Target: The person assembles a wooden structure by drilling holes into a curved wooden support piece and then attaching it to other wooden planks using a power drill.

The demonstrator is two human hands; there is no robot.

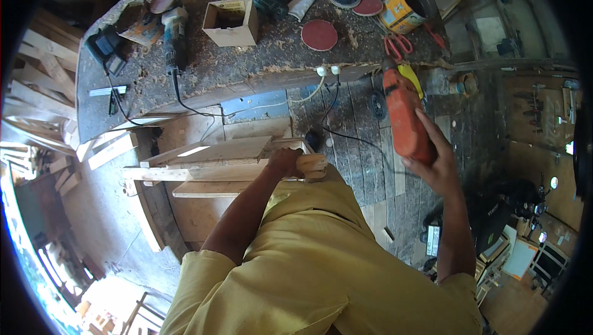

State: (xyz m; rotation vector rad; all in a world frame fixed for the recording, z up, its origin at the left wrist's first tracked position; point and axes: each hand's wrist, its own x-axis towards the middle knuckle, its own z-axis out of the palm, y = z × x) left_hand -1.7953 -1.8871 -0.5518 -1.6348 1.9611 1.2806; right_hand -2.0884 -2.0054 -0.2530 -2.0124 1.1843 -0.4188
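My right hand (pixel 435 161) is closed round the rear of an orange-red power drill (pixel 404 115), raised to the right of my body. The drill's dark nose points away from me, toward the workbench edge; a yellow thing (pixel 411 81) shows partly behind it. At my waist, my left hand (pixel 285 163) grips one end of a pale wooden frame (pixel 225 159) made of several long boards. Its fingers curl over the boards, and the fingertips are partly hidden.
The sawdust-covered workbench (pixel 247 66) holds an angle grinder (pixel 175 32), a small wooden box (pixel 244 41), a green power tool (pixel 269 2), sanding discs (pixel 319 36), red-handled scissors (pixel 397 46) and a yellow tin (pixel 404 10). Cords (pixel 352 137) trail across the floor. A motorcycle (pixel 500 211) stands right.
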